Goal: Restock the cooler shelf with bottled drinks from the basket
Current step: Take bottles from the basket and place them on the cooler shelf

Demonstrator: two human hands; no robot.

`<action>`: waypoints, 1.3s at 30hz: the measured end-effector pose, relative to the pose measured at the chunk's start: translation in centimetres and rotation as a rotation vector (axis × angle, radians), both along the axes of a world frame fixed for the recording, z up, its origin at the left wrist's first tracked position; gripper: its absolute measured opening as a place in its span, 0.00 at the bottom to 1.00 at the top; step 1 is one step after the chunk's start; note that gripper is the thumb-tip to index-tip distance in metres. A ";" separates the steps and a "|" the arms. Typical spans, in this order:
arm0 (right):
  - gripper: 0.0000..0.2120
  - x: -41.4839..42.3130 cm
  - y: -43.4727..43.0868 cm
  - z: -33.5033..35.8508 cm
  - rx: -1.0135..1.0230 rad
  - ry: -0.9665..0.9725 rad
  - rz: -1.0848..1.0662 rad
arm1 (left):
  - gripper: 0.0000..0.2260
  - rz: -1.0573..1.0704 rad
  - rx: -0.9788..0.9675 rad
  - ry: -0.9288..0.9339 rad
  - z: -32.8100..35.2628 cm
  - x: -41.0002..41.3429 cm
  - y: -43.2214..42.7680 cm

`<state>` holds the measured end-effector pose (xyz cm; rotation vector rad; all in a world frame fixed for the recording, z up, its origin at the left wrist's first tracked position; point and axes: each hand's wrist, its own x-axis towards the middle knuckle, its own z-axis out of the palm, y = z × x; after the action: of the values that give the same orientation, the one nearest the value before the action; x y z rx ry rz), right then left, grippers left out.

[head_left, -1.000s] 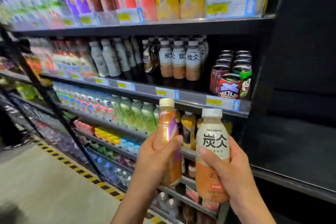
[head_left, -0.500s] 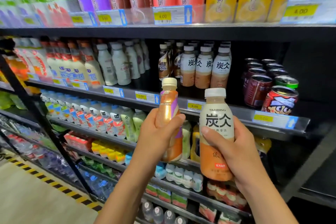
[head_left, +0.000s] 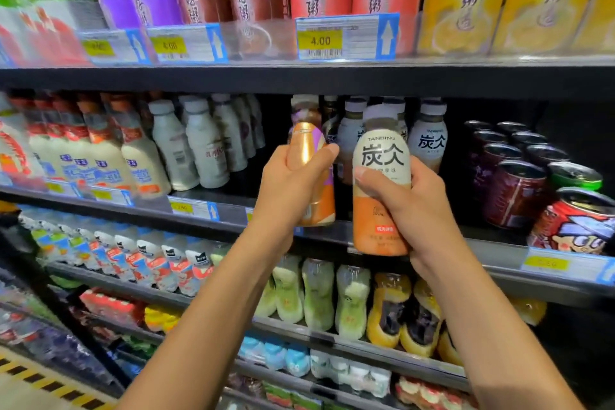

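Observation:
My left hand [head_left: 289, 184] grips an orange-and-purple bottle [head_left: 309, 143] with a pale cap, held upright at the front edge of the cooler shelf [head_left: 213, 206]. My right hand [head_left: 404, 206] grips a cream-and-orange TANBING bottle [head_left: 381, 156] with a white cap, just right of the first. Both bottles stand in front of a row of matching TANBING bottles [head_left: 429, 140] on that shelf. The basket is out of view.
White milk bottles [head_left: 196, 143] stand left of my hands, dark cans [head_left: 519, 183] to the right. The shelf above [head_left: 299, 76] carries tall red and yellow tubs with price tags. Lower shelves hold green, yellow and blue bottles. A yellow-black floor stripe [head_left: 40, 379] runs bottom left.
Both hands have lifted the bottles up and forward, from below the shelf edge to the level of the TANBING row. The view has moved closer to the cooler.

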<state>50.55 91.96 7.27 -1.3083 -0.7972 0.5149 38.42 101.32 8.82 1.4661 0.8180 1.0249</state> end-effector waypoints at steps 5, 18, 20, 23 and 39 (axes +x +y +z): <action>0.15 0.9 3.8 1.0 -0.064 0.075 -0.092 | 0.13 -0.018 -0.092 0.022 0.0 2.4 4.5; 0.35 2.6 11.6 0.5 -0.211 -0.120 -0.324 | 0.19 -0.054 -0.015 0.124 -1.3 6.2 13.2; 0.33 2.8 12.1 0.3 -0.256 -0.157 -0.344 | 0.23 -0.077 0.024 0.148 -1.8 6.3 14.0; 0.23 3.2 12.4 -0.3 -0.284 -0.205 -0.357 | 0.27 -0.050 0.089 0.232 -3.0 6.9 15.0; 0.31 4.5 12.7 -2.0 -0.305 -0.357 -0.372 | 0.20 0.021 0.391 0.495 -2.7 6.8 15.3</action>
<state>55.07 104.65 5.22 -1.8186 -0.7570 0.1044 45.19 116.66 6.13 2.0994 1.0175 0.8770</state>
